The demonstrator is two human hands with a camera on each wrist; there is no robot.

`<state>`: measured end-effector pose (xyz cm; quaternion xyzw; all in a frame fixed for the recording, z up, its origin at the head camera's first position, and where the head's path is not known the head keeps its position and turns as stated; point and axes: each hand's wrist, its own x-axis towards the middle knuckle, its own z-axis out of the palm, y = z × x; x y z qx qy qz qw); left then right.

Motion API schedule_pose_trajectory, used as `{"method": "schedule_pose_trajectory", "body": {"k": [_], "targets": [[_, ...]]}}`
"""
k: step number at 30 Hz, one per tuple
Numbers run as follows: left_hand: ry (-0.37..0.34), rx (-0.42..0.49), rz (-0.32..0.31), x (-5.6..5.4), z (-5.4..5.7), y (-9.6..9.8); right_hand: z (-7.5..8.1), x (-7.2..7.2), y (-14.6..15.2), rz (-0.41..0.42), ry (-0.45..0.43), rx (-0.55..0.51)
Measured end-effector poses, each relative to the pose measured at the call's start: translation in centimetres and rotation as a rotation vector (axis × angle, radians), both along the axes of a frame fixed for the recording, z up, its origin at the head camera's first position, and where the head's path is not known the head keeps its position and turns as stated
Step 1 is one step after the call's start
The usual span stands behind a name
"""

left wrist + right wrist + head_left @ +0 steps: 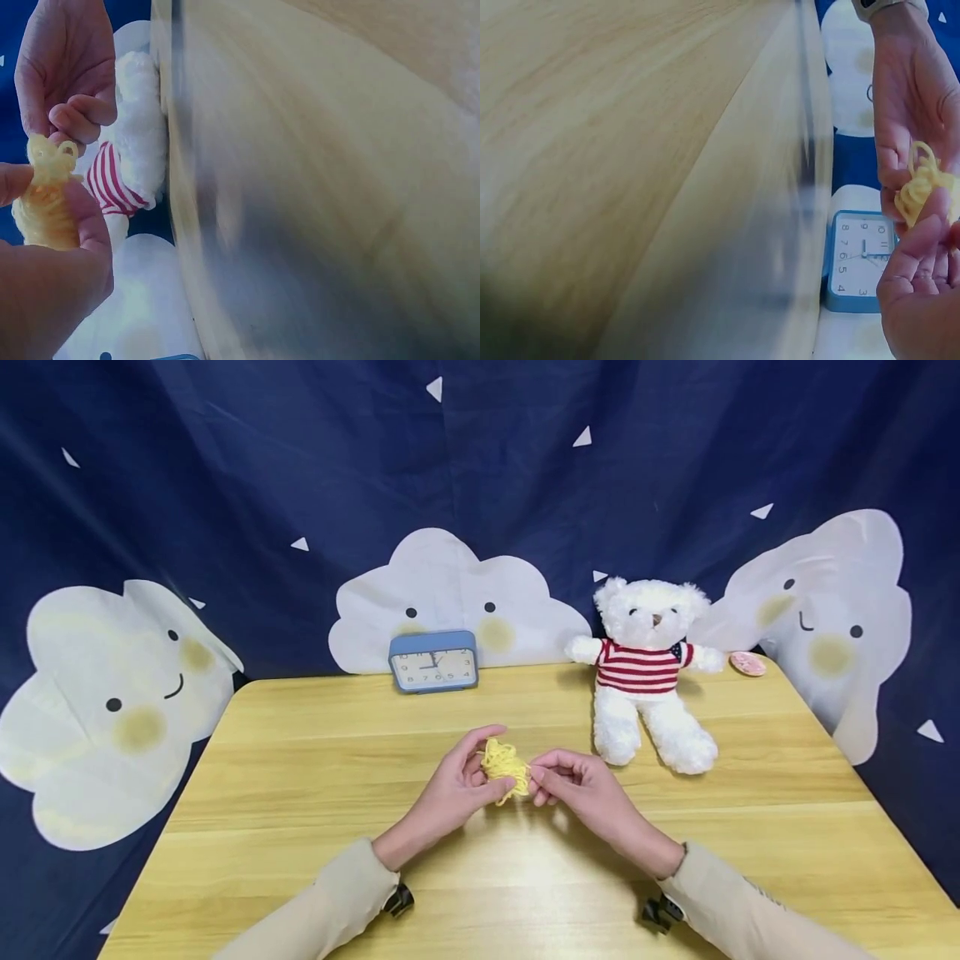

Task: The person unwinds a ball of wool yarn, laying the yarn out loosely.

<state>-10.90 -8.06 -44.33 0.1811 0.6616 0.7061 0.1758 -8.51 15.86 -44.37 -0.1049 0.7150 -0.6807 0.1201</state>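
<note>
Wood-grain tabletop lies below the yellow yarn bundle, gripped by the left hand while the right hand pinches its edge; a hard tug could tangle it, and a slack left grip could drop it.

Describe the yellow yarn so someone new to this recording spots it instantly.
On the wooden table, look between the left hand and the right hand, nearer the camera than the blue clock and white bear. The left hand grips the yellow yarn there. Its tangled, stringy loops set it apart from the boxy clock and plush bear.
</note>
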Motion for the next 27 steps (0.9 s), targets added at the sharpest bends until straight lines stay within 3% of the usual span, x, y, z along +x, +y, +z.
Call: {"method": "schedule_pose_trajectory", "body": {"k": [5, 22, 27], "targets": [[0.007, -0.021, 0.051, 0.0, 0.1, -0.5, 0.3, 0.2, 0.2, -0.033, 0.005, 0.012], [0.024, 0.103, 0.128, -0.3, -0.1, -2.3, 1.0, 0.8, 2.7, -0.139, 0.013, 0.055], [0.024, 0.034, 0.184, -0.4, 0.0, -2.9, 1.0, 0.8, 3.8, -0.179, 0.024, 0.075]]}}
